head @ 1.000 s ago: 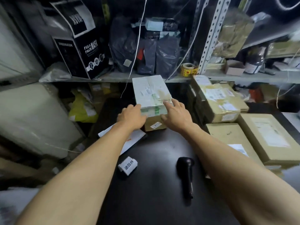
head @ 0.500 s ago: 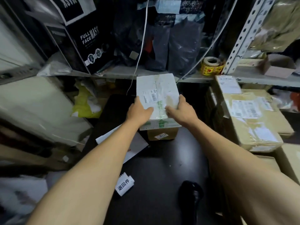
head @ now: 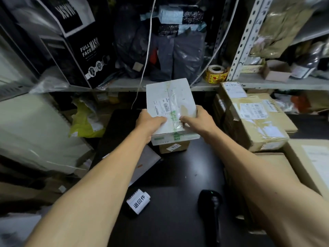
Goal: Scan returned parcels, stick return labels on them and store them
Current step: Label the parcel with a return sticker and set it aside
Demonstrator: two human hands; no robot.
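Note:
A white parcel (head: 169, 98) with green tape and a barcode label is tilted up off a small brown box (head: 173, 147) at the back of the black table (head: 178, 175). My left hand (head: 149, 122) grips its near left edge with the thumb on top. Over on the near right edge, my right hand (head: 197, 120) grips it the same way. A roll of return labels (head: 138, 201) lies on the table near my left forearm. The black handheld scanner (head: 211, 207) lies beside my right forearm.
Stacked brown parcels (head: 252, 122) crowd the table's right side, with a larger box (head: 309, 161) nearer. A shelf (head: 124, 85) behind holds a black mask box (head: 83, 50), dark bags and a yellow tape roll (head: 216, 73). A grey envelope (head: 147, 161) lies under my left arm.
Both hands closed on the white parcel's near edge and tipped it up toward me off the brown box. The view has shifted closer to the shelf.

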